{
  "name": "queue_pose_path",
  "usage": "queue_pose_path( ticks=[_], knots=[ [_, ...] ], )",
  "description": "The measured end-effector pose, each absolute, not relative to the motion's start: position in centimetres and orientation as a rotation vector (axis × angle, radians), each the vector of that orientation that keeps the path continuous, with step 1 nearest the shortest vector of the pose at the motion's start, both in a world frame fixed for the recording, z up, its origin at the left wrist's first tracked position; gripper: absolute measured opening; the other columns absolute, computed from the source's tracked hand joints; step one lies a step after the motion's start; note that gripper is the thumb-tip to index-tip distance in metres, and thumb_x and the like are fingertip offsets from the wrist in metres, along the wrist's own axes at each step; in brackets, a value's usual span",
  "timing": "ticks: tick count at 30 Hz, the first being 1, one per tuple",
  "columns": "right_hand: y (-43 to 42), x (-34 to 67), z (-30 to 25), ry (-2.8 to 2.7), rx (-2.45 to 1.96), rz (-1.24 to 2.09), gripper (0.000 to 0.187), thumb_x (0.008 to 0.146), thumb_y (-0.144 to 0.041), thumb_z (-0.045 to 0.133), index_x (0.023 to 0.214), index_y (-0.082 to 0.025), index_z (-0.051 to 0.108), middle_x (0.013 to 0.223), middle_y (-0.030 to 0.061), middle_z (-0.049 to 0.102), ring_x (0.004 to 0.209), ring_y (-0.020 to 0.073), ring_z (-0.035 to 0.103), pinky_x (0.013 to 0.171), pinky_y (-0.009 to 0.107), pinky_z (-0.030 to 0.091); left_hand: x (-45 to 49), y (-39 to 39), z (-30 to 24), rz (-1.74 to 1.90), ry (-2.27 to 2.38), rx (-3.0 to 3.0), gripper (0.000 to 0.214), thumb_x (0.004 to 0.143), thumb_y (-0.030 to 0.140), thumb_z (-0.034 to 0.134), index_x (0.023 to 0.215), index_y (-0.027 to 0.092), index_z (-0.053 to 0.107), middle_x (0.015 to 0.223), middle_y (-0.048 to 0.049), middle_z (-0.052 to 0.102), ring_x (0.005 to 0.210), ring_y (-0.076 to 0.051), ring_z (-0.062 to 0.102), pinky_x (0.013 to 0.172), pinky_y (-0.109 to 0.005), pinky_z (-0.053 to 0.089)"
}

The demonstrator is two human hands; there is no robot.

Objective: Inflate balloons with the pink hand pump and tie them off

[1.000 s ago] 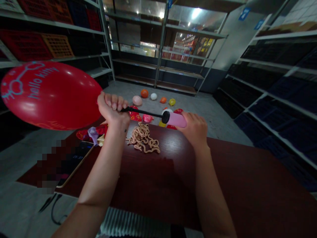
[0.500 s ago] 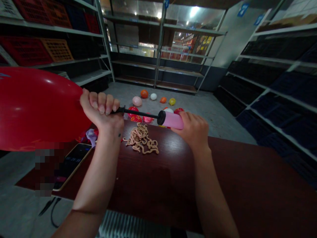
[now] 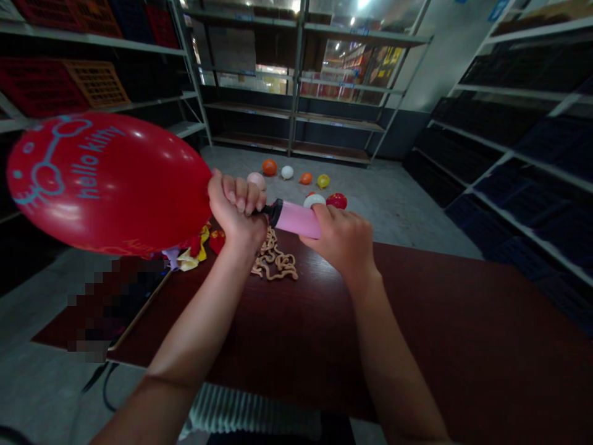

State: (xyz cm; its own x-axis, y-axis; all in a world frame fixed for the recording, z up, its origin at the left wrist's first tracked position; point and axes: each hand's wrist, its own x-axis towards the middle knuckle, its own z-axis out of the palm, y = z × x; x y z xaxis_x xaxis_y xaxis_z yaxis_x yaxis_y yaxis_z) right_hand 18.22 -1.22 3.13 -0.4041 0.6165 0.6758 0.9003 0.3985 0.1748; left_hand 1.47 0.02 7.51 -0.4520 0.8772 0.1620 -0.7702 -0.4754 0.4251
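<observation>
A large inflated red balloon (image 3: 115, 185), printed with "hello kitty" in light blue, spreads out to the left. Its neck end is inside my left hand (image 3: 238, 207), closed there around the black end of a hand balloon pump; the neck and nozzle are hidden by the fingers. My right hand (image 3: 340, 238) is wrapped around the pump's pink barrel (image 3: 294, 219). The barrel's black cap sits close to my left hand, with hardly any rod showing. Below the hands, a heap of tan long thin balloons (image 3: 278, 262) lies on the dark table (image 3: 315, 334), partly covered by my left hand.
Loose deflated balloons (image 3: 189, 256) and a phone (image 3: 134, 303) lie at the table's left. Several inflated balloons, including an orange one (image 3: 269, 167) and a yellow one (image 3: 323, 181), rest on the floor beyond. Metal shelves (image 3: 296, 111) with crates stand around.
The pump barrel has slid left toward my left hand, swallowing the black rod that showed between them. My left hand and the balloon have shifted right, bringing the print into view.
</observation>
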Motion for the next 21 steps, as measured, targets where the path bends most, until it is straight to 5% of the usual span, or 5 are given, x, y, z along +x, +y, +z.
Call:
queue_pose_path(
  ticks=[14,21],
  knots=[
    [1.0,20.0,2.0,-2.159,-1.307,-0.709,0.025,0.089,-0.040,0.063,0.102,-0.020,0.067,0.090,0.0072,0.074,0.081,0.0224,0.065,0.069,0.034,0.036,-3.9,3.0,6.3,2.077,0.405,0.365,0.052,0.103,0.026,0.044,0.058,0.019,0.020,0.043,0.0054,0.021,0.035,-0.008,0.021,0.042,-0.025,0.024],
    [1.0,22.3,2.9,-2.122,-1.307,-0.726,0.030,0.087,-0.041,0.066,0.109,-0.020,0.067,0.096,0.0088,0.075,0.089,0.0250,0.066,0.076,0.035,0.040,-6.0,0.7,8.3,2.137,0.263,0.272,0.047,0.106,0.019,0.034,0.062,0.020,0.018,0.045,0.0055,0.018,0.036,-0.009,0.018,0.047,-0.029,0.015]
  ],
)
